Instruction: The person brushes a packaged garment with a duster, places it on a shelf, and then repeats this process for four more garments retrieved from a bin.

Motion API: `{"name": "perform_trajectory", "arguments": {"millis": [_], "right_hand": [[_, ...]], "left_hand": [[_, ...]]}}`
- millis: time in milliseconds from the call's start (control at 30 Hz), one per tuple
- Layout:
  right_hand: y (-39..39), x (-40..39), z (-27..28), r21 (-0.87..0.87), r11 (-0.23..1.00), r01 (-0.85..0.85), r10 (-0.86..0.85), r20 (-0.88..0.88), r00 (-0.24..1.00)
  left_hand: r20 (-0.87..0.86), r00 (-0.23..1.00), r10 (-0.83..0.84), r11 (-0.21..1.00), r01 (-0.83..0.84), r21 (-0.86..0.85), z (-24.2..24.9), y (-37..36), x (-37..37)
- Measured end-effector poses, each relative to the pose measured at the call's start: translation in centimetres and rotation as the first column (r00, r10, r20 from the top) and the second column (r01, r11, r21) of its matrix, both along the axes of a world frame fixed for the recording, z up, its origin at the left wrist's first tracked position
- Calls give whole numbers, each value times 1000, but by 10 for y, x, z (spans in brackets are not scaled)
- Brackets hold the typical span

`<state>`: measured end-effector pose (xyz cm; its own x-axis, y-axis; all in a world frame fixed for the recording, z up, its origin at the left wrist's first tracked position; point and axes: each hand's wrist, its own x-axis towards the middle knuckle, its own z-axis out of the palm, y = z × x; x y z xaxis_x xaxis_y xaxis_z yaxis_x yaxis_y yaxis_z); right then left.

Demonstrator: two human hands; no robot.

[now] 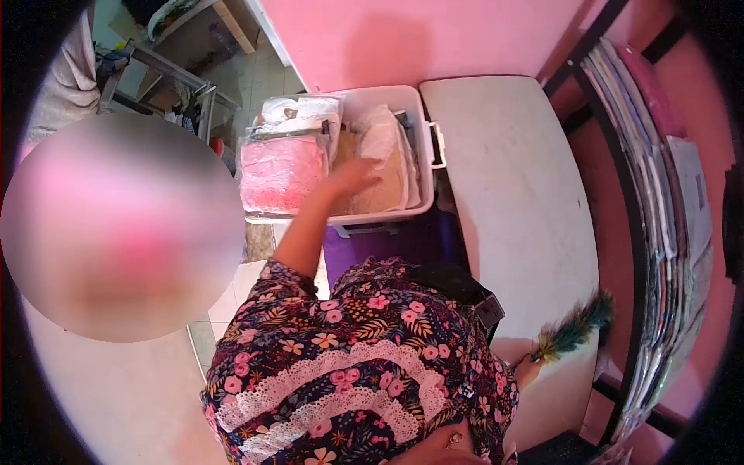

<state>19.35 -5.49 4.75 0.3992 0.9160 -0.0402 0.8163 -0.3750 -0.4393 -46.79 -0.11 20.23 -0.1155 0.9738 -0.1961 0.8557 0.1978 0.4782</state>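
My left hand (353,178) reaches forward into a white plastic bin (422,116) and lies flat, fingers apart, on a beige plastic-wrapped packet (384,186). Beside it in the bin lie a pink wrapped packet (283,174) and white wrapped packets (298,112). My floral dress with white lace trim (356,364) fills the lower middle. Only part of my right hand (446,448) shows at the bottom edge, resting against the dress with a ring on one finger; its grip is hidden.
A white table (511,201) stands right of the bin, with a peacock feather (573,333) near its front edge. A black rack of stacked flat items (666,232) lines the right side. Another person, blurred, is close on the left. Pink wall behind.
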Motion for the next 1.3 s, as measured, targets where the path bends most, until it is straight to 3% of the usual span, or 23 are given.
{"name": "perform_trajectory", "arguments": {"millis": [33, 100, 133, 167, 200, 267, 400, 467, 500, 567, 600, 667, 800, 833, 900, 967, 1000, 1033, 1067, 1100, 1133, 1167, 1300], "right_hand": [[5, -10, 2, -4, 1000, -10, 10, -2, 1000], [17, -30, 3, -154, 977, 149, -130, 126, 983], [19, -34, 0, -163, 977, 140, -120, 122, 985], [21, -37, -5, -143, 967, 210, -185, 171, 968], [24, -39, -8, -114, 954, 279, -250, 219, 943], [23, -29, -17, -49, 966, 253, -235, 235, 943], [25, -6, -34, 40, 973, 229, -231, 289, 929], [30, -1, -39, 51, 971, 235, -239, 310, 920], [34, -4, -39, 38, 967, 250, -249, 312, 917], [40, -7, -42, 26, 964, 264, -258, 317, 913], [41, -10, -43, 31, 963, 269, -264, 331, 906], [45, -14, -46, 38, 961, 274, -270, 344, 899], [50, -28, -46, 76, 962, 262, -271, 365, 891], [32, 31, -41, 59, 962, 265, -268, 367, 891], [33, 28, -35, 50, 960, 274, -273, 363, 891], [32, 29, -33, 41, 958, 284, -279, 358, 891], [32, 32, -34, 49, 963, 266, -266, 352, 898], [32, 35, -36, 59, 967, 246, -251, 346, 904], [33, 37, -38, 59, 968, 246, -250, 347, 904], [34, 38, -41, 56, 967, 250, -253, 355, 900], [35, 38, -41, 54, 966, 254, -256, 364, 896], [35, 39, -39, 55, 966, 254, -257, 364, 895], [34, 26, -21, 31, 953, 300, -292, 345, 892]], "left_hand": [[-56, 994, 97, 995, -98, -9, 4, -10, -22], [-152, 931, 331, 943, -332, 24, 25, -38, -60], [-247, 855, 457, 876, -382, 295, -7, -67, -97], [-446, 715, 539, 842, -464, 275, -16, -83, -126], [-440, 568, 696, 687, -705, 175, 5, -94, -128], [-514, 228, 827, 424, -853, 303, 24, -117, -115], [-322, 297, 899, 356, -924, 143, -24, -161, -164], [-300, 508, 808, 546, -836, 55, -35, -168, -173], [-296, 506, 810, 543, -838, 55, -31, -165, -172], [-58, 563, 824, 565, -825, 7, -11, -151, -156], [-53, 561, 826, 562, -827, 2, -11, -148, -154], [308, 528, 791, 542, -839, 47, -11, -143, -150], [228, 487, 843, 500, -866, 5, -3, -133, -153], [270, 525, 807, 560, -826, -65, 12, -140, -100], [343, 542, 767, 610, -781, -130, -4, -142, -105], [186, 599, 779, 597, -799, 69, -16, -143, -106], [183, 599, 780, 597, -799, 68, -16, -142, -101], [-255, 658, 709, 691, -574, 439, -19, -141, -94], [-642, 457, 615, 770, -174, 614, -21, -138, -88], [-641, 457, 617, 769, -176, 615, -20, -134, -85], [-221, 705, 674, 697, -508, 506, -14, -129, -80], [270, 688, 674, 649, -725, 231, -6, -124, -75], [479, 686, 548, 694, -693, 197, 15, -90, -36]]}}
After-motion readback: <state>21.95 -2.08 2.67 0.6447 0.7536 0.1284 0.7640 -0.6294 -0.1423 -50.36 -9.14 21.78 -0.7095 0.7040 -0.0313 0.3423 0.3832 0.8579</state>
